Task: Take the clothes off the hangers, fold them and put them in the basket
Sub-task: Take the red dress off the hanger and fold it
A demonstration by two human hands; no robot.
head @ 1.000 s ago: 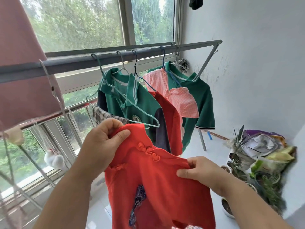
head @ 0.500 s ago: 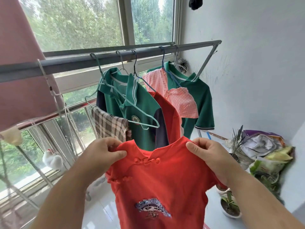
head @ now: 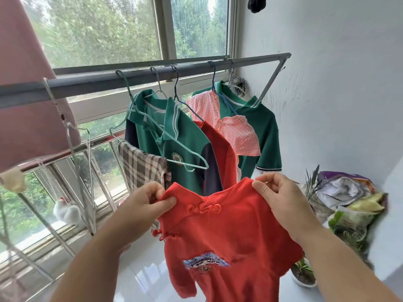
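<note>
Head view looks down past my forearms at a small red top (head: 229,247) that I hold up in front of me, clear of any hanger. My left hand (head: 146,203) pinches its left shoulder, thumb on the front of the cloth and fingers curled behind. My right hand (head: 281,199) grips the other shoulder the same way, fingers folded over the edge. The top hangs spread between the two hands, front towards me, with knot buttons along the collar line and an embroidered patch on the chest. Its lower part runs off the bottom of the frame.

Behind it a grey rail (head: 91,82) crosses under the window (head: 98,29). On the rail hangs a bare pale green hanger (head: 184,147), lying against a green polo shirt (head: 150,136) with a badge. To the right of that hang a red garment (head: 222,153), a pink checked top (head: 237,131) and a second green polo shirt (head: 266,131), each on its own hanger and overlapping. A plaid cloth (head: 141,168) is draped just left of the first polo, and a large pink cloth (head: 28,94) fills the upper left corner.

Plastic bags (head: 349,199) and potted plants (head: 303,273) sit on the tiled floor (head: 141,275) against the white wall on my right.
</note>
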